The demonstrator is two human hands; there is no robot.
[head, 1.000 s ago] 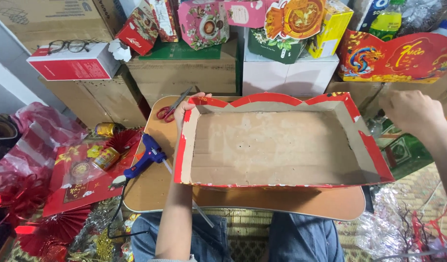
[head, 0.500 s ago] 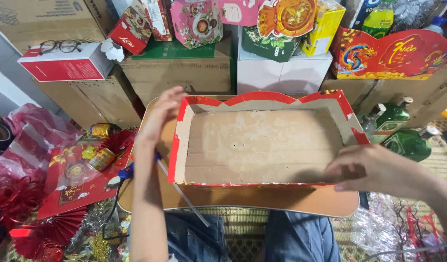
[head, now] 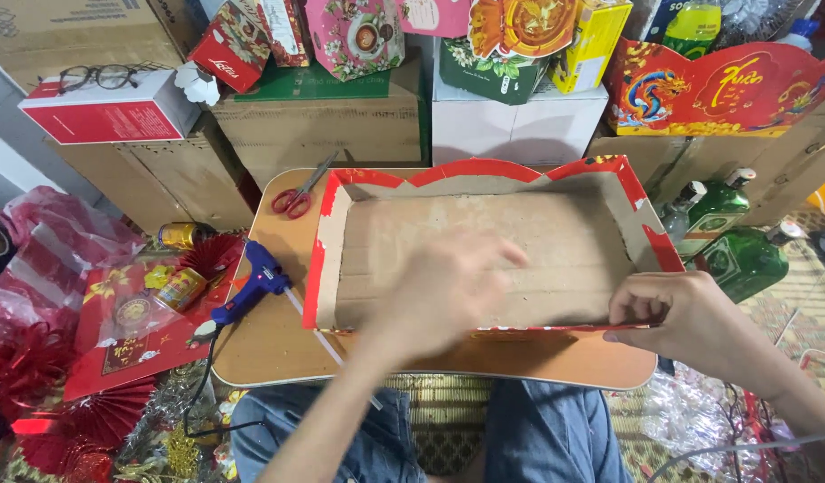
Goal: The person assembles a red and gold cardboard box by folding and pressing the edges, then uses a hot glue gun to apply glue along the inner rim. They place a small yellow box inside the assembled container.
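cardboard tray point(head: 484, 246), red-edged, lying on the small wooden desk point(head: 269, 331) with its long axis left to right.
right hand point(head: 690, 322) pinches the tray's near right rim in a narrow grip; left hand point(head: 444, 291), blurred, fingers spread wide and holding nothing, hovers over the near wall, the nearer hand to the tray's bare, empty floor. blue glue gun point(head: 251, 291) and red scissors point(head: 296, 197) lie left of it.
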